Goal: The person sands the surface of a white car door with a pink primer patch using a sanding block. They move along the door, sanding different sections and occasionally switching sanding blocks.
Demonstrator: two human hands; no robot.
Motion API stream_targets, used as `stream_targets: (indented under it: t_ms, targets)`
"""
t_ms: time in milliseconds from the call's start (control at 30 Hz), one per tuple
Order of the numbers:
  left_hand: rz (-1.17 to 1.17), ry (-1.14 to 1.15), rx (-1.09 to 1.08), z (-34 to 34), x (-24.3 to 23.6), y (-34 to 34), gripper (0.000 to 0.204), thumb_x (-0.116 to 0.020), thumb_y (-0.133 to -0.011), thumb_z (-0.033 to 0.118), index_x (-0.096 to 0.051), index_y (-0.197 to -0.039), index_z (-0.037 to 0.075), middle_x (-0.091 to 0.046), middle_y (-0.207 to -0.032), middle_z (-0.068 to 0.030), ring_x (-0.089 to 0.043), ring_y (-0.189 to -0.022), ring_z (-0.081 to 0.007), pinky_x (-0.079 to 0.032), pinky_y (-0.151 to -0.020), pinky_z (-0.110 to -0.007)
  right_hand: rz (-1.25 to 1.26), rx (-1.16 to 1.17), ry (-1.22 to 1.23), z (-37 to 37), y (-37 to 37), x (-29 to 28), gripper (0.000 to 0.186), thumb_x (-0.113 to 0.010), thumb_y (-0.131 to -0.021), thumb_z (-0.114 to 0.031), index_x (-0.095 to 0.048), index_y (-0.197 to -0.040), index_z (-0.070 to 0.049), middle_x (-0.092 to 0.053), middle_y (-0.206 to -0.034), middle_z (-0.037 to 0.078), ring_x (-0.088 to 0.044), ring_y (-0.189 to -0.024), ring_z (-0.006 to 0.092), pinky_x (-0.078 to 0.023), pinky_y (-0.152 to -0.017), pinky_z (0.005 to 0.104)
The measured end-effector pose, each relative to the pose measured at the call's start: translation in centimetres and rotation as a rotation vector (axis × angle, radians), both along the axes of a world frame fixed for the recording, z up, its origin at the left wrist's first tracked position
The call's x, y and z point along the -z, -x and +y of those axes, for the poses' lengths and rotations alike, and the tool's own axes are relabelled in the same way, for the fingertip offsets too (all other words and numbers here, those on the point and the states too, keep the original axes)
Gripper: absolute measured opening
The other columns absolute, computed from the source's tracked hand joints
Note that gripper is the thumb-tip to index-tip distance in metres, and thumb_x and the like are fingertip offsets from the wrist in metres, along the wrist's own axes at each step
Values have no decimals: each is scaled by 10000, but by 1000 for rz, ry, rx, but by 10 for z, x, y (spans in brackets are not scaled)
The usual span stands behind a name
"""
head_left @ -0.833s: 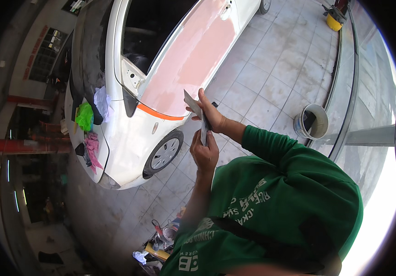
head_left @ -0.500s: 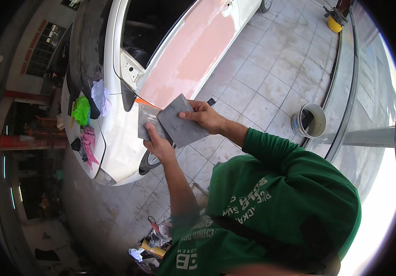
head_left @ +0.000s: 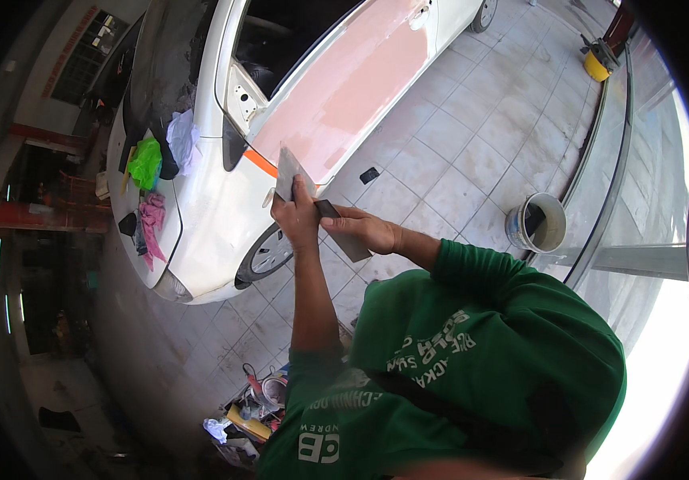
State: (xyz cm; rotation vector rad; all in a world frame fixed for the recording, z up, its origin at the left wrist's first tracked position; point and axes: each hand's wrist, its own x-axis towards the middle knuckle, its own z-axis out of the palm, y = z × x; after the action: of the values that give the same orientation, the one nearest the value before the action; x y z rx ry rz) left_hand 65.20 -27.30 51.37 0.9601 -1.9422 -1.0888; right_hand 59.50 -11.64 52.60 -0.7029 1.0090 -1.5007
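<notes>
Tiled floor (head_left: 480, 136): pale, smudged, laid in squares. White car (head_left: 200, 188) at left, nose toward near left, side running away to far right. Along that side, broad pink patch (head_left: 344, 100), uneven at the border; probably body filler, judging by matt colour. At right, off-white bucket (head_left: 554, 230) with dark object inside; perhaps set off the side to keep the walking space usable.

On the car's nose at left: lilac paper (head_left: 183, 142), green plastic bag (head_left: 146, 164), pink cloth (head_left: 152, 214), bunched together, presumably for easy reach.

Left hand (head_left: 298, 210) and right hand (head_left: 370, 230) close together in front of the car, each clamped on a plate; contact between them not clear. In left: light grey plate (head_left: 287, 172), gripped low, likely to leave the far end free; pointing far and slightly left, toward the patch, long axis upward from the fist, foreshortened. In right: dark grey plate (head_left: 348, 238), pinched thumb against fingers, probably for control of tilt; nearly edge-on, long axis from far left to near right, far end beside left wrist.
</notes>
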Motion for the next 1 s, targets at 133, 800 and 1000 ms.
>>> stream_targets:
  t_ms: [133, 800, 1000]
  targets:
    - [176, -221, 54, -24, -56, -9, 423, -710, -955, 279, -651, -1190, -68, -696, -1121, -128, -643, -1023, -214, -484, -917, -344, 113, 49, -239, 19, 16, 22, 665, -530, -1013, -528, -547, -1280, 82, -686, -1057, 123, -665, -971, 179, -543, -806, 301]
    - [-190, -155, 233, 23, 100, -63, 226, -688, -957, 197, -647, -1134, 63, -685, -1050, -54, -627, -937, -142, -523, -815, -309, -439, 429, -1, 19, 38, -49, 447, -616, -972, -211, -501, -1280, 92, -655, -1116, 177, -682, -983, 274, -563, -850, 396]
    - [907, -837, 106, -2, 36, -70, 506, -666, -974, 339, -500, -1350, 44, -616, -1283, -81, -620, -1172, -249, -547, -960, -419, -281, 489, -58, 35, 32, -27, 490, -602, -994, -339, -497, -1246, 68, -651, -1069, 187, -706, -856, 257, -569, -509, 371]
